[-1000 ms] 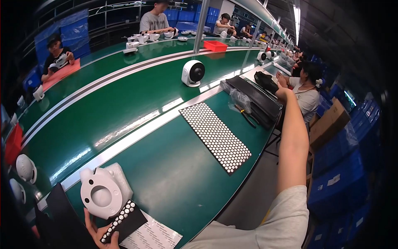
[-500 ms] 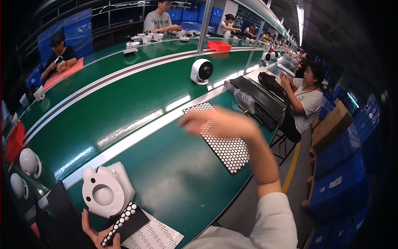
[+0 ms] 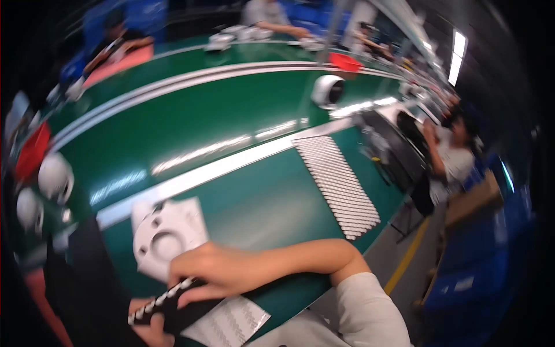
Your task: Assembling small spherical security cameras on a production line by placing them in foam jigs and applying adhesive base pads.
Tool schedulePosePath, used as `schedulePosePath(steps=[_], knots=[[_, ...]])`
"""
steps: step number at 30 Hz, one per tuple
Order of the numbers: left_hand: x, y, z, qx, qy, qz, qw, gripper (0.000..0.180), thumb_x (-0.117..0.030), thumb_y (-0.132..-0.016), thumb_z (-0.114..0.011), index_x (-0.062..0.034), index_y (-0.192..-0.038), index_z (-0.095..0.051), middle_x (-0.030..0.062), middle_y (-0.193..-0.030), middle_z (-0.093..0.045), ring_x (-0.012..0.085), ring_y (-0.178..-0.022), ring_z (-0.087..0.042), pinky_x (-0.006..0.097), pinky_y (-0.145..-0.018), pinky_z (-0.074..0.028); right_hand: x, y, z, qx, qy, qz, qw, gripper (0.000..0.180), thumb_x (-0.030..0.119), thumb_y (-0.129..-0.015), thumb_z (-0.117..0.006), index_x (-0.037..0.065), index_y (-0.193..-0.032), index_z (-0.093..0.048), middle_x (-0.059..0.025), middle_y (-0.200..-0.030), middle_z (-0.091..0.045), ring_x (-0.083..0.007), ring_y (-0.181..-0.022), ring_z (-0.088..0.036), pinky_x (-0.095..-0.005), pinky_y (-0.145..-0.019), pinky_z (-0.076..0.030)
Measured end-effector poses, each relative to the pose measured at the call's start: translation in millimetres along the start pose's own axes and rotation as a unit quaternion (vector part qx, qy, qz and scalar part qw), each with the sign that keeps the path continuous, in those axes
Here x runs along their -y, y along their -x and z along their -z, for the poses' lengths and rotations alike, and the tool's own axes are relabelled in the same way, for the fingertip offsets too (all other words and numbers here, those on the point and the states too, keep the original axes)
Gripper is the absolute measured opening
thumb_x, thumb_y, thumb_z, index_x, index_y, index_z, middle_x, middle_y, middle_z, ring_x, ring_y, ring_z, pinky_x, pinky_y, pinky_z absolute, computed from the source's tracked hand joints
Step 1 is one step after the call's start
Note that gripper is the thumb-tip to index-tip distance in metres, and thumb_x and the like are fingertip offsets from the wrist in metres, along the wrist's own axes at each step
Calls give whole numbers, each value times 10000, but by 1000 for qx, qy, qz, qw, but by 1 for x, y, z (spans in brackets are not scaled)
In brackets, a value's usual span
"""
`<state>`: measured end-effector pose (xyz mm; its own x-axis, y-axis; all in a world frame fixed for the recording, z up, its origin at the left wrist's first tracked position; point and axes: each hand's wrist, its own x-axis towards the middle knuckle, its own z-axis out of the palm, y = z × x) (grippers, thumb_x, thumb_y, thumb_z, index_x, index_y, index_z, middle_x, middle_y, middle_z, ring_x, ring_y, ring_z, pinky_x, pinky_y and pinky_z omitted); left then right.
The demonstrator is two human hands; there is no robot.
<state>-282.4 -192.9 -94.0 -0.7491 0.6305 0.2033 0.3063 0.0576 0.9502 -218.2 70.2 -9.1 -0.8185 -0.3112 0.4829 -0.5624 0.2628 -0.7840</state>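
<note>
A black strip with a row of white round pads (image 3: pixel 160 302) slants up at the lower left. My left hand (image 3: pixel 151 331) is closed on its lower end, thumb on top. My right hand (image 3: pixel 217 270) is closed over the strip's upper end, thumb and fingers at its edge; motion blurs it, and any small piece between the fingertips is hidden. Just beyond lies a white ring-shaped plastic housing (image 3: pixel 151 246) on a pale wrapped block (image 3: pixel 193 217). A white printed sheet (image 3: pixel 234 324) lies under the right wrist. Farther right, a black sheet covered in white round pads (image 3: pixel 338 185) rests on the green table.
Black material (image 3: pixel 87 277) lies at the left. Beyond the pale table edge runs a green belt (image 3: pixel 191 115) carrying a white-and-black round device (image 3: pixel 328 92). White devices (image 3: pixel 56 176) and a red bin (image 3: pixel 33 151) stand far left. Co-workers sit across and at the right (image 3: pixel 457 150).
My right hand has come from above the dotted sheet down left to the strip in my left hand. The view has turned, shifting the scene to the right.
</note>
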Motion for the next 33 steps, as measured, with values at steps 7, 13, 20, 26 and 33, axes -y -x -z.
schedulePosePath(steps=[7, 13, 20, 26, 33], knots=[[-48, -37, -29, -29, 33, -48, 998, 142, 1, -652, -681, -4, -789, -644, 77, -744, -642, 97, -625, -597, 196, -570, -458, 11, -10, 1, -10, 62, -83, 995, 115, 88, -701, -663, 11, -780, -633, -100, -663, -602, -194, -557, -578, -268, -494, -442], [-42, -31, -29, -44, 83, -23, 995, 131, 4, -681, -664, 11, -807, -632, 56, -738, -641, 64, -603, -578, 181, -550, -451, 17, -18, 3, 27, 136, -114, 984, 179, 75, -662, -679, 22, -824, -624, -68, -665, -571, -194, -607, -512, -290, -603, -389], [-50, -28, -27, -59, 63, -9, 996, 125, 14, -676, -663, 19, -796, -629, 50, -723, -637, 53, -596, -565, 172, -535, -443, 27, -14, 5, -10, 369, 30, 929, 248, 126, -619, -692, 85, -849, -607, -8, -755, -502, -172, -676, -457, -286, -561, -310], [-44, -27, -27, -116, 26, 56, 991, 114, -49, -639, -693, -12, -721, -624, 24, -681, -623, 74, -577, -553, 206, -572, -426, 25, -12, 3, 4, 464, 65, 884, 310, 151, -561, -646, 113, -868, -635, 16, -730, -512, -145, -670, -456, -279, -550, -302], [-36, -12, -23, -173, 82, 54, 980, 236, -83, -717, -561, 19, -906, -462, 53, -831, -510, 115, -761, -487, 244, -721, -407, 10, -12, -5, -118, 402, 219, 881, 312, 96, -559, -544, -18, -848, -580, -70, -728, -491, -183, -667, -484, -268, -534, -358]])
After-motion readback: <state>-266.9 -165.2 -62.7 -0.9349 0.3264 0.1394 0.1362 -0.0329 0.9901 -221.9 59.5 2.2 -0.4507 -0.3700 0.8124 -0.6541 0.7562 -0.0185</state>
